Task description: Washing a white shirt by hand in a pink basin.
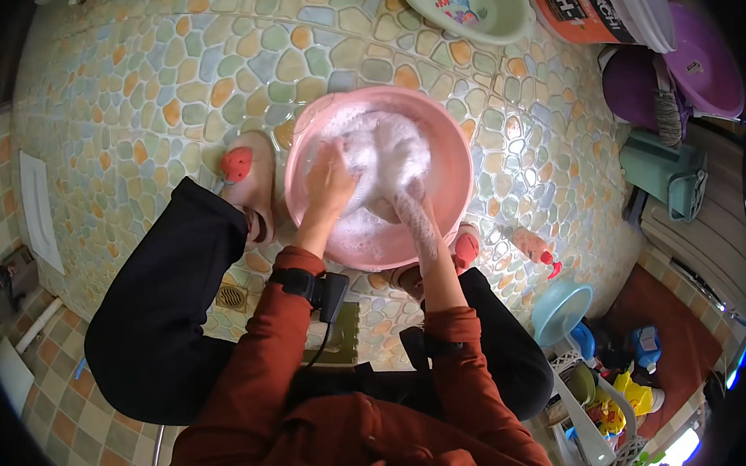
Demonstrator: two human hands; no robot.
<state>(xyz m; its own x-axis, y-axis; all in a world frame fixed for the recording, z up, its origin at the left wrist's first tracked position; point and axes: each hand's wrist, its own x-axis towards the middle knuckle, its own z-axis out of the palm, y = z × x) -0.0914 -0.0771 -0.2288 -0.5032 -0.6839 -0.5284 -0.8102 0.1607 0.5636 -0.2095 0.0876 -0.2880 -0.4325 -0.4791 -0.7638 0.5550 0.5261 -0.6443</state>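
Observation:
A pink basin [461, 163] on the floor in front of me holds water and thick white suds. In its middle lies a white lumpy bundle [389, 151], which looks like wet cloth covered in foam. My left hand [331, 182] is at the bundle's left side, its fingers bent and smeared by motion. At the bundle's near right edge, my right hand [409, 203] is closed on it, with the fingertips hidden in foam. Suds coat the right wrist and forearm.
A pump bottle [531, 245] and a blue basin [563, 311] are on the right. Farther off are a pale green basin [496, 3], an orange bucket [585, 2] and a purple basin [704, 63]. A floor drain [232, 297] lies near my left leg. My slippers flank the pink basin.

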